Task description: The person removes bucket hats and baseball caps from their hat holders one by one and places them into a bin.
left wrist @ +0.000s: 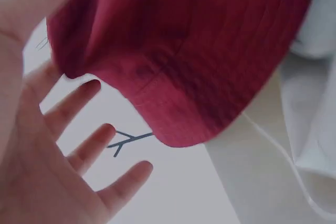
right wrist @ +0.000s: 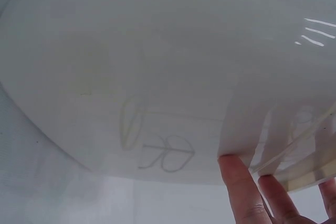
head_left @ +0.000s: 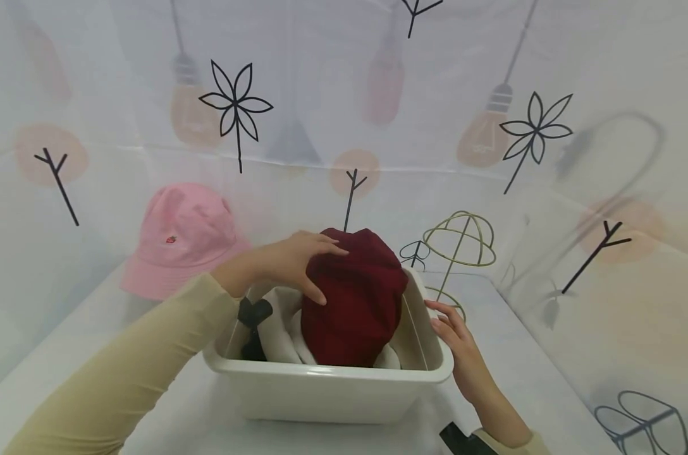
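Note:
A dark red fabric bucket hat (head_left: 355, 303) sits inside a white plastic basin (head_left: 344, 395), its top rising above the rim. At the hat's left side is my left hand (head_left: 289, 262), fingers and thumb spread against the fabric. In the left wrist view, the left hand's fingers (left wrist: 126, 187) are mostly straight beside the hat (left wrist: 210, 61), whose stitched brim shows. My right hand (head_left: 460, 347) touches the basin's right rim from outside. The right wrist view shows its fingertips (right wrist: 241, 187) against the glossy basin wall (right wrist: 168, 77).
White cloth (head_left: 278, 328) and a black item (head_left: 254, 344) lie in the basin around the red hat. Left of it, a pink bucket hat (head_left: 184, 240) with a small strawberry mark stands against the back. A gold wire stand (head_left: 460, 240) is behind the basin's right corner. Patterned white fabric forms the walls.

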`<act>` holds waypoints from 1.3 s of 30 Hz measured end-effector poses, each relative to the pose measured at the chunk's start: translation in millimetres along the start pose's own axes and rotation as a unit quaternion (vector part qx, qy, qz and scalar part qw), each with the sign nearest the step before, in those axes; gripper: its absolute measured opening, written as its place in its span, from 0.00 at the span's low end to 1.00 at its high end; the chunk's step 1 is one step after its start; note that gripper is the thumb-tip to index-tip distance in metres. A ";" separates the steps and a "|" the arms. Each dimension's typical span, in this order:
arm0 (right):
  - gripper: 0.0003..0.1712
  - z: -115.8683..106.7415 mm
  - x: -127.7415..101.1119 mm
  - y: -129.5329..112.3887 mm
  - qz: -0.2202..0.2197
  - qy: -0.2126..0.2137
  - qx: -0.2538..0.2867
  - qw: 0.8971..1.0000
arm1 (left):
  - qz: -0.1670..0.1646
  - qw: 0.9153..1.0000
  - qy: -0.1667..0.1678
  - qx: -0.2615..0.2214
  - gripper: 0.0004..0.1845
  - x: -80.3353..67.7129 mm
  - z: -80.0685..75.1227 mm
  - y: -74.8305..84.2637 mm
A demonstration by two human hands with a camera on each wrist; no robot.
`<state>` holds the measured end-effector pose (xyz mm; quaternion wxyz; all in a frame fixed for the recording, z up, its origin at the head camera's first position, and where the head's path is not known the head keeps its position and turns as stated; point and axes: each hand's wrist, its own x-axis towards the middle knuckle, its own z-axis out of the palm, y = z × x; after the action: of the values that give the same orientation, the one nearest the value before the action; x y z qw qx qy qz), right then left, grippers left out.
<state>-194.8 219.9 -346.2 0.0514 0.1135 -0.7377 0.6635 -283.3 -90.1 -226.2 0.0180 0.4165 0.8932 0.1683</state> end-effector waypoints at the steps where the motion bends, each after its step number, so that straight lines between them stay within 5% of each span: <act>1: 0.21 0.1 0.0 0.1 0.000 0.000 0.001 1.000 | 0.003 1.000 -0.018 0.010 0.45 2.0 2.0 1.0; 4: 0.21 0.5 -0.2 0.0 0.001 0.002 0.002 1.000 | 0.012 0.997 -0.049 0.056 0.46 9.3 11.3 3.2; 11: 0.20 1.3 -0.5 -0.5 0.002 0.001 0.009 1.000 | -0.026 0.982 -0.067 0.172 0.39 31.4 29.5 7.9; 17: 0.20 3.3 -0.5 -0.4 0.006 0.010 0.010 1.000 | -0.001 0.968 -0.069 0.241 0.31 46.7 28.5 10.6; 27: 0.20 1.2 -0.8 0.8 -0.003 -0.001 0.013 1.000 | 0.048 0.974 -0.090 0.203 0.23 45.7 31.3 17.1; 35: 0.20 1.6 0.2 1.5 -0.002 0.001 0.014 1.000 | 0.035 0.967 -0.203 0.146 0.34 40.3 52.2 25.3; 39: 0.20 1.5 -0.1 1.1 -0.009 0.004 0.011 1.000 | -0.002 0.956 -0.234 0.174 0.38 43.4 67.9 29.3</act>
<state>-194.9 218.5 -347.4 0.0591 0.1180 -0.7290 0.6716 -278.3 -20.7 -276.3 0.1545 0.4395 0.8801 -0.0918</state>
